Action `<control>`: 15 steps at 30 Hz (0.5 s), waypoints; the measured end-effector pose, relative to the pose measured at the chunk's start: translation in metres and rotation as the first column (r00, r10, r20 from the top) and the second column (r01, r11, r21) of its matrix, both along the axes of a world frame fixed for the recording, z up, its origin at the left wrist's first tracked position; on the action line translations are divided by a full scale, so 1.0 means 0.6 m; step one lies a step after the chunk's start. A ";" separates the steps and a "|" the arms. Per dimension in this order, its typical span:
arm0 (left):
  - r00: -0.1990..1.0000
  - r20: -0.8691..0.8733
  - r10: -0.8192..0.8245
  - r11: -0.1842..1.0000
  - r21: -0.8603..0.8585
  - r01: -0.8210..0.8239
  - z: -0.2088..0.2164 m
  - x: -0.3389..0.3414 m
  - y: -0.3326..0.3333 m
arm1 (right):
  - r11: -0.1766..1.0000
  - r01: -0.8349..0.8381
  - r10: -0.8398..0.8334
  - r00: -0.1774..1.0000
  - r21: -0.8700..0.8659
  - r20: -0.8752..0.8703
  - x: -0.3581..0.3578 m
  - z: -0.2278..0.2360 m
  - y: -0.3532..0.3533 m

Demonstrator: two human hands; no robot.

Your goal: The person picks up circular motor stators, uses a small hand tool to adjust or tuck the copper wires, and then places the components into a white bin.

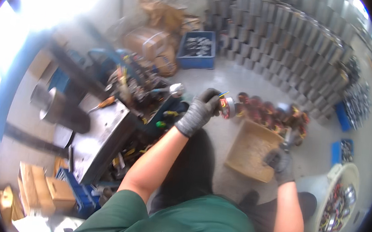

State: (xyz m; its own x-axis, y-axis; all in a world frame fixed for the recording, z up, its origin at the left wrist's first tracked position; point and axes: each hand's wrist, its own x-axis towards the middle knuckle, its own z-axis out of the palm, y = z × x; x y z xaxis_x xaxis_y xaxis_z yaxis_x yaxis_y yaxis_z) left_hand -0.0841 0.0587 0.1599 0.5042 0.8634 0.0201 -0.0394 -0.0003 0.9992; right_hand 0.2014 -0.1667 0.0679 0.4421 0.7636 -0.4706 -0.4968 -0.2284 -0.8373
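My left hand (202, 108), in a grey glove, is raised over my knees and closed around a ring-shaped motor part (227, 107) with a silver rim and coloured wires. My right hand (281, 164), also gloved, is at the right edge of a tan rectangular bin (237, 151) on the floor. Its fingers look curled, with a greyish metal piece (287, 139) just beyond them; blur hides what they grip. Behind the bin, several copper-wound motor parts (267, 109) with coloured wires stand in a row on the floor.
Stacked metal cylinders (287, 40) line the back right. A blue crate (195, 62) of metal parts stands by cardboard boxes (146, 40). At my left is a metal worktable (98, 139) with a screwdriver (105, 103). A pale tub (327, 192) at my right holds wired parts.
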 end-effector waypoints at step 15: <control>0.459 -0.882 0.109 0.954 -0.037 -0.298 -0.265 -0.492 -0.104 | 0.958 0.162 -0.203 0.965 0.235 0.163 0.120 0.132 -0.047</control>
